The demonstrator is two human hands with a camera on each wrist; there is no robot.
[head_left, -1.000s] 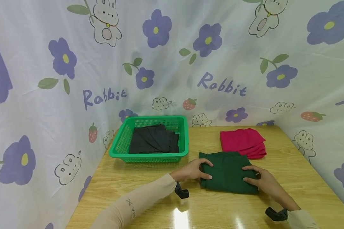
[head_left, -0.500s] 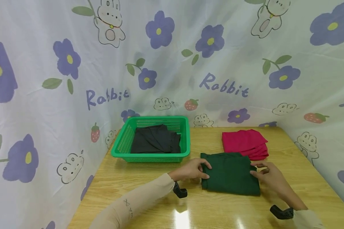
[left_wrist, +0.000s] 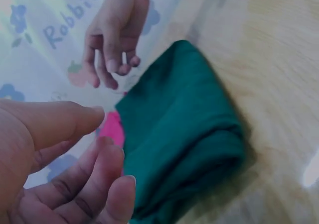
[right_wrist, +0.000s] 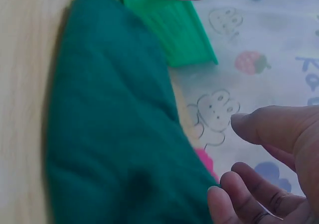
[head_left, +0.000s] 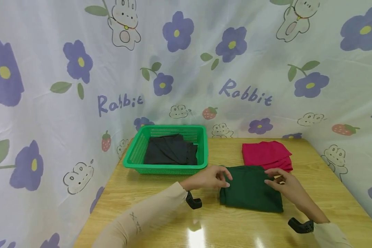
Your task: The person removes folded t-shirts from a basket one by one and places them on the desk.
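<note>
A folded dark green cloth (head_left: 251,189) lies on the wooden table in front of the person. Over its left edge hovers the left hand (head_left: 209,178), fingers loosely bent and holding nothing. The right hand (head_left: 286,189) is raised above the cloth's right edge, also with nothing between thumb and fingers. In the left wrist view, a gap separates the left thumb from the fingertips, and the green cloth (left_wrist: 184,134) sits beyond them. From the right wrist, the green cloth (right_wrist: 109,119) shows a smooth folded side, apart from the thumb.
A green plastic basket (head_left: 165,166) with folded black cloth (head_left: 170,150) inside stands at the back left. Folded red cloth (head_left: 265,153) lies behind the green one, at the back right. A printed curtain (head_left: 186,69) encloses the table (head_left: 155,220) at the back and sides.
Both hands have come off the green cloth's edges and lifted slightly above it. The cloth lies flat in about the same spot; the head view has shifted a little.
</note>
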